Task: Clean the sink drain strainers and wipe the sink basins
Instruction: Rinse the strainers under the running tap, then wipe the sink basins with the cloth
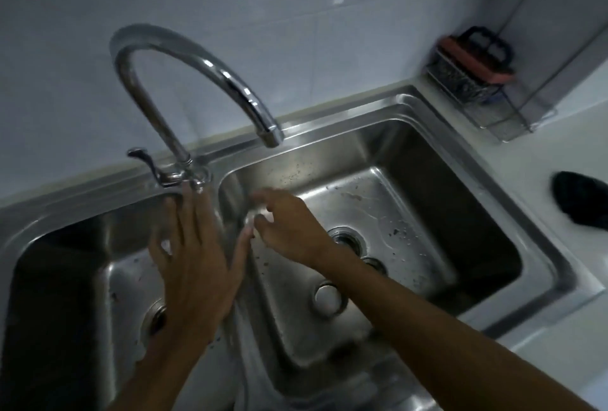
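Note:
A stainless double sink has a left basin (82, 246) and a right basin (411, 200). The right basin holds an open drain (348, 239), a round strainer (329, 298) lying beside it and a smaller round piece (375, 264). The left basin's drain (154, 315) is partly hidden by my wrist. My left hand (194, 256) is spread flat over the divider, with its fingertips touching the faucet base (194, 178). My right hand (286, 229) hovers over the right basin's left side, fingers pinched on a small pale thing (261, 213) that is too blurred to identify.
The gooseneck faucet (197, 75) arches over the right basin, and its lever (141, 154) points left. A wire rack (467, 81) with a red-edged brush stands at the back right corner. A dark object (579, 200) lies on the white counter to the right.

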{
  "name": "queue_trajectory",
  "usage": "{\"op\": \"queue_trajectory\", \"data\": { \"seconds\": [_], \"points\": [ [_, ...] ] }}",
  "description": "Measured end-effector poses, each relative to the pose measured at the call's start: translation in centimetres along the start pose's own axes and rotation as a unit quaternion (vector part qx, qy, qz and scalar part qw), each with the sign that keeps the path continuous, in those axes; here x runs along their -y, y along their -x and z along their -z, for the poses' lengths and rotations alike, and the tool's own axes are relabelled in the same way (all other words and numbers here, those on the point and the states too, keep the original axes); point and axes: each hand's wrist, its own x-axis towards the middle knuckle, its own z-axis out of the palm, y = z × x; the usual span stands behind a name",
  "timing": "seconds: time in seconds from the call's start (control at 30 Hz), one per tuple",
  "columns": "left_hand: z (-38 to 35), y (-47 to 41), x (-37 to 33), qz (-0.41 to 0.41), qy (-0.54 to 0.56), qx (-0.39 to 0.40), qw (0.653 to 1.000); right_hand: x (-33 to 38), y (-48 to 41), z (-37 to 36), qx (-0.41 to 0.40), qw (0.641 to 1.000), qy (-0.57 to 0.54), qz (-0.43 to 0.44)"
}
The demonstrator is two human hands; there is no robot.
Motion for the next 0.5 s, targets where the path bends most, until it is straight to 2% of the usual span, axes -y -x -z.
{"op": "queue_trajectory", "data": {
  "seconds": [0.1, 0.2, 0.37, 0.5],
  "points": [
    [-3.2, 1.7, -5.4, -0.038, 0.048, 0.034, 0.998, -4.0, 3.7, 6.1, 0.008, 0.978, 0.205, -0.035],
    [-6.1, 1.3, -13.4, -0.098, 0.088, 0.065, 0.989, -7.4, 8.3, 14.2, -0.037, 0.96, 0.264, -0.086],
    [-10.4, 1.1, -30.3, -0.249, 0.146, 0.114, 0.951, -13.6, 16.8, 28.3, -0.119, 0.909, 0.363, -0.165],
    [-14.1, 1.8, -41.6, -0.317, 0.111, 0.169, 0.927, -19.6, 21.9, 36.3, -0.131, 0.874, 0.409, -0.225]
  ]
}}
